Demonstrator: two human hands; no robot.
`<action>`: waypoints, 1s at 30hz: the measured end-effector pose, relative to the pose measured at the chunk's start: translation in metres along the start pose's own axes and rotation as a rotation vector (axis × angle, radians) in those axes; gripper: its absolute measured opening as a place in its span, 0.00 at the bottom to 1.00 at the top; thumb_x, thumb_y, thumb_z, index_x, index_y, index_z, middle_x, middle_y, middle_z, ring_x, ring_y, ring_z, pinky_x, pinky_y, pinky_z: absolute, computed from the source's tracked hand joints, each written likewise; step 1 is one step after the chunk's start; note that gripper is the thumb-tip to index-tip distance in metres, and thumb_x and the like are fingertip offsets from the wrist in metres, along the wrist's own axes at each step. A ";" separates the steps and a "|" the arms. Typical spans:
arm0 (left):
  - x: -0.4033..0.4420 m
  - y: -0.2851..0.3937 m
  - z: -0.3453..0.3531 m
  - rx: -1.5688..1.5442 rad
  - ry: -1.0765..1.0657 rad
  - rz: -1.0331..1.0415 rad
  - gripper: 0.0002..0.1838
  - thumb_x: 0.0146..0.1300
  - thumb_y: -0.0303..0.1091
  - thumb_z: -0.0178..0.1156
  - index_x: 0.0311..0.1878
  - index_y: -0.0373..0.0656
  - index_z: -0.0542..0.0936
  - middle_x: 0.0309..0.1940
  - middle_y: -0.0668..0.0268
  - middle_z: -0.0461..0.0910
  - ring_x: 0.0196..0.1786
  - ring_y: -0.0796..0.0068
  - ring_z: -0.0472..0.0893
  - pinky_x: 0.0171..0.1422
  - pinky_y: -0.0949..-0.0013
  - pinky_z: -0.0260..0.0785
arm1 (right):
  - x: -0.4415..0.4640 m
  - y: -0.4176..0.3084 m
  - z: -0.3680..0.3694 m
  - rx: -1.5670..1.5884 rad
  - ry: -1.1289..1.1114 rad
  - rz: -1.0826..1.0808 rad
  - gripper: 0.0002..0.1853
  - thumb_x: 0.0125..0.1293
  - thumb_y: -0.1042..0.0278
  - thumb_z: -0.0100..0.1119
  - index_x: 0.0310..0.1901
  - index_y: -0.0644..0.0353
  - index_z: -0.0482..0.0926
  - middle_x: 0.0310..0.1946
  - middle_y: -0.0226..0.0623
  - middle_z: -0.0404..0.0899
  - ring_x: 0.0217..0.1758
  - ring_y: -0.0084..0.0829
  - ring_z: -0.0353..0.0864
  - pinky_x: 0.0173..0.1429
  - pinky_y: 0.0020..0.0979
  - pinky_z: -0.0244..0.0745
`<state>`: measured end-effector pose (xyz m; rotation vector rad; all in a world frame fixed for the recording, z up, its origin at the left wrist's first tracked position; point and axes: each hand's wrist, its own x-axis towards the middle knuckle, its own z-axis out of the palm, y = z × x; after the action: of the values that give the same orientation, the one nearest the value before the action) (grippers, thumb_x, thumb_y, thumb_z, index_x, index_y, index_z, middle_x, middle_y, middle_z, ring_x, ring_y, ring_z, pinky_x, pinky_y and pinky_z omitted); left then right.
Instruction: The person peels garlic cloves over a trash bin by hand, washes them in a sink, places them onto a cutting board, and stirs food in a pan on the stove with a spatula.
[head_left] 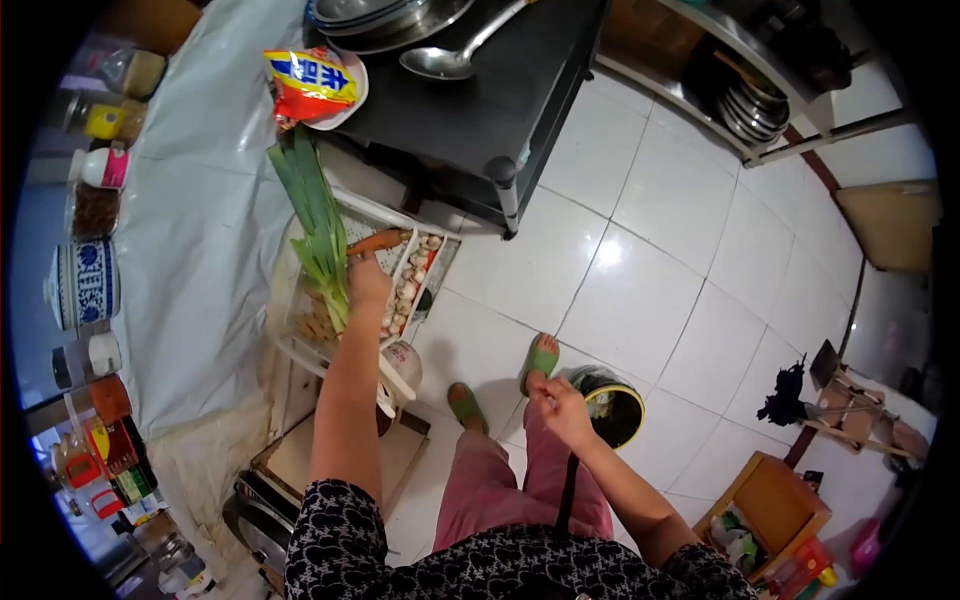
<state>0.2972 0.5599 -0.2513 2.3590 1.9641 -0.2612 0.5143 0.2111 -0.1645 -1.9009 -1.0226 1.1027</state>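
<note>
My left hand [369, 284] reaches into a white plastic basket [440, 258]. Its curled fingers are at an orange carrot [378, 241] and appear closed on it; the fingertips are partly hidden. Long green leeks [312, 205] lie across the basket just left of that hand. Garlic bulbs [406, 288] fill a narrow side compartment. My right hand [564, 408] hovers in front of my legs, near a yellow-rimmed black bin [626, 424]. Its fingers are pinched together, and I cannot make out whether anything small is between them.
A black table [450, 135] holds a metal ladle [440, 63], pans [385, 22] and a red-yellow packet [308, 85]. Jars and a blue-white pot [85, 283] line the left side. Stacked metal bowls [752, 112] sit on a shelf at upper right. White tiles [650, 255] cover the floor.
</note>
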 end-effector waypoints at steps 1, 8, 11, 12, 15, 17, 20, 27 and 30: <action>0.006 -0.007 0.001 -0.065 -0.135 0.011 0.24 0.55 0.24 0.56 0.57 0.37 0.68 0.60 0.48 0.65 0.49 0.53 0.76 0.49 0.60 0.74 | 0.004 0.004 -0.002 -0.004 -0.004 0.006 0.10 0.56 0.74 0.58 0.41 0.61 0.79 0.36 0.41 0.76 0.34 0.38 0.80 0.37 0.33 0.75; -0.007 0.023 -0.037 -0.134 -0.041 -0.089 0.17 0.57 0.28 0.52 0.51 0.38 0.70 0.51 0.47 0.66 0.40 0.49 0.75 0.43 0.56 0.70 | 0.021 0.026 -0.008 0.046 -0.008 0.029 0.09 0.57 0.73 0.57 0.41 0.61 0.79 0.34 0.43 0.77 0.29 0.40 0.80 0.35 0.33 0.75; -0.052 0.037 -0.036 -0.258 0.305 0.160 0.09 0.58 0.29 0.51 0.42 0.39 0.74 0.40 0.53 0.71 0.35 0.54 0.75 0.37 0.57 0.68 | 0.020 0.043 0.004 0.090 0.010 0.052 0.09 0.57 0.73 0.57 0.40 0.60 0.79 0.33 0.43 0.77 0.29 0.39 0.80 0.35 0.33 0.75; -0.070 0.044 -0.021 -0.461 0.258 0.149 0.07 0.58 0.29 0.51 0.38 0.39 0.75 0.36 0.55 0.72 0.33 0.56 0.75 0.35 0.58 0.67 | 0.019 0.048 0.007 0.105 0.016 0.081 0.09 0.57 0.73 0.57 0.40 0.60 0.79 0.33 0.43 0.77 0.29 0.39 0.80 0.35 0.33 0.75; -0.105 0.068 0.014 -0.779 -0.232 -0.129 0.07 0.60 0.28 0.49 0.33 0.41 0.77 0.28 0.59 0.76 0.30 0.61 0.74 0.35 0.61 0.66 | 0.018 0.057 0.015 0.052 0.006 0.088 0.09 0.56 0.72 0.58 0.39 0.59 0.80 0.31 0.43 0.77 0.27 0.41 0.78 0.33 0.35 0.73; -0.103 0.053 0.063 -0.792 -0.265 -0.228 0.08 0.61 0.29 0.49 0.32 0.41 0.78 0.29 0.58 0.77 0.31 0.60 0.75 0.36 0.61 0.67 | 0.016 0.072 0.028 0.008 0.040 0.021 0.09 0.54 0.71 0.59 0.38 0.58 0.81 0.29 0.42 0.78 0.25 0.42 0.76 0.32 0.38 0.72; -0.072 0.011 0.183 -0.820 -0.206 -0.341 0.10 0.63 0.31 0.49 0.34 0.42 0.80 0.31 0.56 0.79 0.35 0.59 0.78 0.39 0.60 0.69 | 0.015 0.090 0.044 0.038 -0.065 0.119 0.12 0.56 0.76 0.55 0.43 0.62 0.79 0.32 0.45 0.75 0.33 0.44 0.78 0.36 0.33 0.74; 0.005 -0.008 0.222 -0.355 -0.024 -0.214 0.13 0.65 0.37 0.49 0.46 0.43 0.77 0.44 0.51 0.78 0.46 0.52 0.77 0.46 0.56 0.71 | 0.006 0.120 0.092 0.125 -0.027 0.237 0.09 0.57 0.74 0.58 0.41 0.60 0.80 0.34 0.42 0.78 0.31 0.36 0.80 0.32 0.32 0.74; 0.026 0.014 0.198 -0.182 0.140 -0.093 0.21 0.65 0.42 0.51 0.58 0.44 0.70 0.52 0.49 0.74 0.49 0.49 0.76 0.48 0.53 0.71 | -0.001 0.140 0.113 0.165 -0.004 0.225 0.10 0.57 0.74 0.57 0.41 0.60 0.80 0.34 0.41 0.79 0.31 0.38 0.80 0.32 0.32 0.74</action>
<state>0.2973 0.5524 -0.4513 2.2316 2.0621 0.0788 0.4517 0.1683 -0.3276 -1.9121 -0.7083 1.2767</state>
